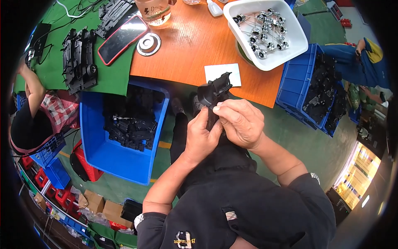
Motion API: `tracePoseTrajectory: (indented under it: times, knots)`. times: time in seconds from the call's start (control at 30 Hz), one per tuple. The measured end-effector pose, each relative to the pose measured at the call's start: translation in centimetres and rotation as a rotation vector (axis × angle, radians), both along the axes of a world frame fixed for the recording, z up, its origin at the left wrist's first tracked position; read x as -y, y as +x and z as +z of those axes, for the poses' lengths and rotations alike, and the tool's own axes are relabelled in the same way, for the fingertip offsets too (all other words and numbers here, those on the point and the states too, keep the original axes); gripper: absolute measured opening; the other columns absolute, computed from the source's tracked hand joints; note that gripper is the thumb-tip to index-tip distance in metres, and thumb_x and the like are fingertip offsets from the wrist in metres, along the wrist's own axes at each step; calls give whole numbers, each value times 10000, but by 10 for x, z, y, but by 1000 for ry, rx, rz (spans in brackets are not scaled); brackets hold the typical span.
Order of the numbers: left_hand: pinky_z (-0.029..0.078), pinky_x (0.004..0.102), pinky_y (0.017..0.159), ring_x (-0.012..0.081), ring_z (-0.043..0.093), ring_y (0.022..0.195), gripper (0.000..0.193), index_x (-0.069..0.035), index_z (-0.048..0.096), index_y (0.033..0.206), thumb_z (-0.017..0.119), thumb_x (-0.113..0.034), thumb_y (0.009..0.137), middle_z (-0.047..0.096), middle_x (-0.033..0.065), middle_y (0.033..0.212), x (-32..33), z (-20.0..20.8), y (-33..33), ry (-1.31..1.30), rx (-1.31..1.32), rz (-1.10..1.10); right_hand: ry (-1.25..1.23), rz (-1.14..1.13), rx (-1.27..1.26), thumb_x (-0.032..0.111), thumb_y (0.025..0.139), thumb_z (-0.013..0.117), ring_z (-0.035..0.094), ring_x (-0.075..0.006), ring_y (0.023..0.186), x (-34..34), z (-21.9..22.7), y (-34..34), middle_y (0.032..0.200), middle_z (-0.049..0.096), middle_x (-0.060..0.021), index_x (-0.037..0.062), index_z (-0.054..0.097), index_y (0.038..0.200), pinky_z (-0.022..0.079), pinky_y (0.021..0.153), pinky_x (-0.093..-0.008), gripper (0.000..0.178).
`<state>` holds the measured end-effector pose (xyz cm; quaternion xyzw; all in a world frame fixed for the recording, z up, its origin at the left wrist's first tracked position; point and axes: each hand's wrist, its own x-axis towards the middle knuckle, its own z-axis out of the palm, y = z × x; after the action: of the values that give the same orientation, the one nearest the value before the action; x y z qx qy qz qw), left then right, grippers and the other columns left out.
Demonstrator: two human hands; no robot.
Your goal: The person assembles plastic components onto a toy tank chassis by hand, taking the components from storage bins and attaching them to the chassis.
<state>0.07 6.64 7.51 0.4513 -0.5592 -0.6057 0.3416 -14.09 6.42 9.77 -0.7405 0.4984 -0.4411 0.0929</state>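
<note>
Hands: A worker's left hand (201, 136) and right hand (242, 123) meet at close quarters, both clamped on a single black plastic part (213, 94); whether skin touches skin is hard to tell.
Black plastic part: Held up at the near edge of the orange-topped bench (186, 54), its far end overlapping, from this angle, a sheet of white paper (219, 70) lying by that edge.
Grip: Left thumb and fingers close around the part's near end, while the right thumb and forefinger pinch it from the right.
White tub: At the bench's right edge, a white tub (265, 65) holds silver-and-black wheels on thin axles (264, 37).
Green cover: Over the bench's left side, a green cover (112, 79) carries black frame-like parts (78, 58), with more toward the far edge.
Phone: A red-edged phone (123, 40) lies where green meets orange, just beside a round silver-coloured lid (148, 44); a clear jar of amber liquid (154, 12) stands beyond.
Small bottle: A white bottle (214, 8) lies near the far edge.
Blue bin: Below the near edge, at left, a deep blue bin (112, 162) holds heaped black pieces (132, 130).
Blue crate: Beside the right edge, a blue crate (293, 81) brims with dark components (321, 79).
Neighbors: A co-worker's bent arm (34, 85) shows at far left; a person in blue and yellow (348, 60) stands past the crate.
</note>
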Motion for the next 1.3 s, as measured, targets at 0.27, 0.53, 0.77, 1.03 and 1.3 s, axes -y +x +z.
tracePoseTrajectory:
  times: [0.27,0.53,0.77,1.03,1.3]
  knots:
    - [460,264,602,120,540,685,217,30,558,1009,650,7,814,598,93,794,-1,0,-2,-133,61,64,-1,1,-33,-49,643,723,628,-227,668,0,-2,1,854,623,-107,15,662,925,512,558,-290,296]
    - [500,370,632,367,636,764,268,30,543,1067,605,35,806,619,191,865,-2,3,-2,-133,74,61,-41,18,-31,-36,652,726,623,-225,655,2,-8,2,839,617,-101,15,661,925,510,552,-288,286]
    - [494,369,620,374,630,749,247,34,543,1039,594,41,796,610,200,841,-3,2,-5,-123,52,91,-92,32,-21,-25,692,711,611,-225,640,7,-14,3,827,606,-104,7,639,925,498,532,-291,246]
    - [493,376,620,389,624,753,235,35,547,1022,590,42,791,610,210,837,-4,-2,-6,-114,57,104,-90,22,-21,-19,705,709,602,-223,622,8,-18,4,817,604,-104,7,636,928,489,520,-289,235]
    - [497,374,636,389,625,769,246,38,544,1026,596,43,786,608,213,836,-5,-3,-8,-97,39,128,-87,17,-10,2,731,702,600,-234,622,10,-20,5,813,602,-108,10,637,934,490,523,-299,213]
